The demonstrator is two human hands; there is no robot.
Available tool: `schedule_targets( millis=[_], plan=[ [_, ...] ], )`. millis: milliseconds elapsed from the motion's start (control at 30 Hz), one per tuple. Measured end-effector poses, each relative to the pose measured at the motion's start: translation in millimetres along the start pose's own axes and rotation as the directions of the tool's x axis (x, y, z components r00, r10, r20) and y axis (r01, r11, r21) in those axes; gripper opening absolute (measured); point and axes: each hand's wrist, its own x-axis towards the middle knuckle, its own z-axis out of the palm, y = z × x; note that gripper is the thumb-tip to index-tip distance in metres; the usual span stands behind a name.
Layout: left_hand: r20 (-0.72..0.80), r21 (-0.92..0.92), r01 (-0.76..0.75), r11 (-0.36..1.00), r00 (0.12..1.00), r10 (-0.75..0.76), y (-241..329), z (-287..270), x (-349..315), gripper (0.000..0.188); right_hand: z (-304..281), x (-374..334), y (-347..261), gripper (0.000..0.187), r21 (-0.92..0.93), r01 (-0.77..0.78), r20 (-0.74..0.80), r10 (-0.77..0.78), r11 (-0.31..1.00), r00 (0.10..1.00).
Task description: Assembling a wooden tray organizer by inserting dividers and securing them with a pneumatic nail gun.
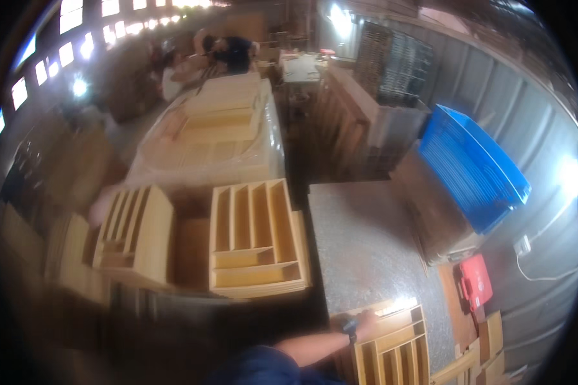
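Observation:
My left hand [367,325], with a dark watch on its wrist, reaches in from the lower middle. It lies at the far left corner of a pale wooden compartment tray [395,340], close against or touching it. The fingers are smeared by motion, so their grip is unclear. This tray sits at the near end of a grey-topped table [366,237], its lower part cut off by the picture's edge. A bright glare covers the tray's far edge. My right hand is out of view.
Left of the table stand stacked wooden compartment trays [253,282] and more tray stacks [135,237]. Behind them is a plastic-wrapped pile of wooden parts [212,154]. Blue crates [472,163], a red case [475,282] and wooden pieces [491,333] line the right. Blurred people [231,54] are far off.

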Motion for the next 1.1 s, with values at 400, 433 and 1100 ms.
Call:
schedule_targets(
  millis=[400,433,1100],
  plan=[
    [-0.55,-0.033,-0.255,0.967,0.812,0.195,61.8,-260.1,-126.4,0.018,-42.8,16.4,-83.3,0.013,0.673,0.067,0.144,-0.22,0.736,0.965],
    [-0.593,-0.024,-0.216,0.976,0.789,0.16,58.9,-277.2,-141.6,0.017,-42.6,4.6,-106.4,0.013,0.695,0.068,0.174,-0.259,0.716,0.95],
    [-0.473,0.363,0.203,0.909,0.881,-0.008,-274.4,-709.9,-93.0,0.026,16.5,-353.2,-580.3,0.035,0.65,-0.222,0.759,-0.601,0.727,0.253]
  ],
)
